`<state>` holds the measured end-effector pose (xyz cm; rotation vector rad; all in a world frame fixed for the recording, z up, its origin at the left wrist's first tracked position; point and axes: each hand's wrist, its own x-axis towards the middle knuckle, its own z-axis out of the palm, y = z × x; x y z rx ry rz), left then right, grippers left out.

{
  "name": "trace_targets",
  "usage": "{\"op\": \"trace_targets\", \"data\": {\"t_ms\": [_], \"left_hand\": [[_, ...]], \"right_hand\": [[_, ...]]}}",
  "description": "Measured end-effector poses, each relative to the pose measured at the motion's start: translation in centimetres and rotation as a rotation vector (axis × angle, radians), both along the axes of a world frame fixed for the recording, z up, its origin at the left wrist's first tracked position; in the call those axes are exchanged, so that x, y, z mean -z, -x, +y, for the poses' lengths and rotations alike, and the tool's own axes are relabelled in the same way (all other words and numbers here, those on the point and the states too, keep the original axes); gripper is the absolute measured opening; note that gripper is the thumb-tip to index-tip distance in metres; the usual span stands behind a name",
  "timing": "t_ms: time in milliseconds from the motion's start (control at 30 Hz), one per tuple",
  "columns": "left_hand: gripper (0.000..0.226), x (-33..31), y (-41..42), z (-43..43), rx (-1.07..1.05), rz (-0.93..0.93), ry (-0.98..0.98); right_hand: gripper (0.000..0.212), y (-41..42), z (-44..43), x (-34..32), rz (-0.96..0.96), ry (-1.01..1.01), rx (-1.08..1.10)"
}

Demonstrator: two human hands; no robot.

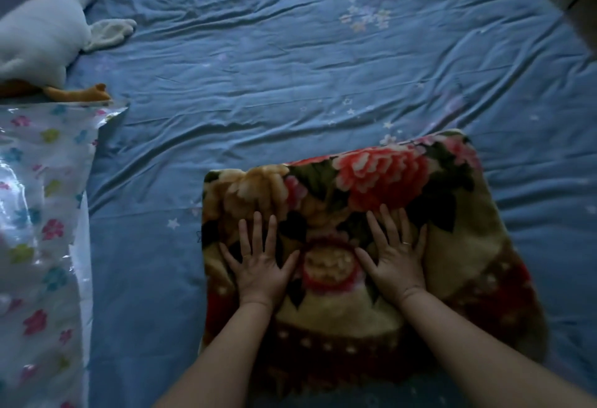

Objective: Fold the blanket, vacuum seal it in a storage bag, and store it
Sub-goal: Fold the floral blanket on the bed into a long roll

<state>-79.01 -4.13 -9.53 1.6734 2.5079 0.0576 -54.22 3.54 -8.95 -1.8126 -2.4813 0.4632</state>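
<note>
The bag (38,214) lies flat along the left side of the bed (290,68). The blanket (468,230), folded into a thick flowered rectangle, sits near the front edge, apart from the bag. Left grip (258,265) and right grip (395,262) press on it, fingers spread straight. A toy (38,36) lies far left.

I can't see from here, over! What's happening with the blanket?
Left hand and right hand flat, pressing folded flowery plush blanket on blue bedsheet. Clear flower-print plastic storage bag lies apart, left. Nothing between them.

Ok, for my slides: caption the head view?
Left hand and right hand press flat on the folded blanket, storage bag nearby on the bed.
</note>
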Motion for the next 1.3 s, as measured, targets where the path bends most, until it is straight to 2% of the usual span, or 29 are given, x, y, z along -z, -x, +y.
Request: {"op": "trace_targets", "data": {"t_ms": [100, 200, 267, 333, 400, 500, 567, 633, 767, 900, 1000, 1067, 1133, 1200, 1300], "left_hand": [[0.102, -2.1, 0.3, -4.8, -0.163, -0.114, 0.052], [0.132, -3.6, 0.4, -11.7, -0.594, -0.407, 0.072], [0.138, -4.1, 0.2, -15.1, -0.911, -0.746, 0.037], [0.119, -4.7, -0.7, -17.3, -1.114, -0.989, 0.138], [0.104, -4.8, -1.1, -18.4, -1.216, -1.214, 0.071], [0.112, -4.1, -0.2, -18.8, -1.219, -1.37, -0.043], [0.122, -2.2, 1.8, -19.1, -1.187, -1.38, -0.088], [0.123, -3.1, 2.7, -18.9, -1.13, -1.387, -0.104], [0.101, -7.7, 2.5, -18.8, -1.019, -1.297, -0.12], [0.064, -9.5, 1.8, -19.7, -0.959, -1.147, -0.114], [0.065, -9.8, 0.8, -20.8, -0.942, -1.104, -0.111], [0.066, -10.0, 0.1, -21.9, -0.953, -1.079, -0.082], [0.056, -10.2, -0.6, -22.8, -0.959, -1.054, -0.094], [0.046, -10.1, -1.0, -23.5, -0.955, -1.029, -0.137], [0.053, -9.8, -1.4, -24.2, -0.92, -0.927, -0.126]], "right_hand": [[0.086, -3.3, -1.4, -2.0, 0.059, -0.039, 0.059], [0.109, -9.4, -3.3, -3.9, 0.132, -0.021, 0.375], [0.123, -14.1, -4.9, -4.2, 0.209, 0.175, 0.613], [0.137, -17.5, -6.1, -4.8, 0.516, 0.519, 0.771], [0.118, -19.0, -6.8, -5.8, 0.688, 0.757, 0.81], [0.101, -19.4, -6.9, -7.0, 0.706, 0.865, 0.76], [0.093, -19.3, -7.1, -7.9, 0.721, 0.875, 0.722], [0.077, -19.6, -8.3, -8.7, 0.78, 0.843, 0.698], [0.048, -20.5, -14.8, -8.3, 0.886, 0.812, 0.764], [0.06, -21.6, -21.9, -7.3, 0.946, 0.813, 0.889], [0.088, -23.9, -25.6, -6.3, 0.901, 0.861, 0.863], [0.084, -25.0, -28.2, -6.3, 0.882, 0.862, 0.885], [0.08, -24.6, -30.8, -8.1, 0.876, 0.89, 0.922], [0.085, -24.7, -32.7, -8.8, 0.868, 0.972, 0.954], [0.107, -25.9, -32.7, -9.5, 0.629, 1.015, 0.836]]}}
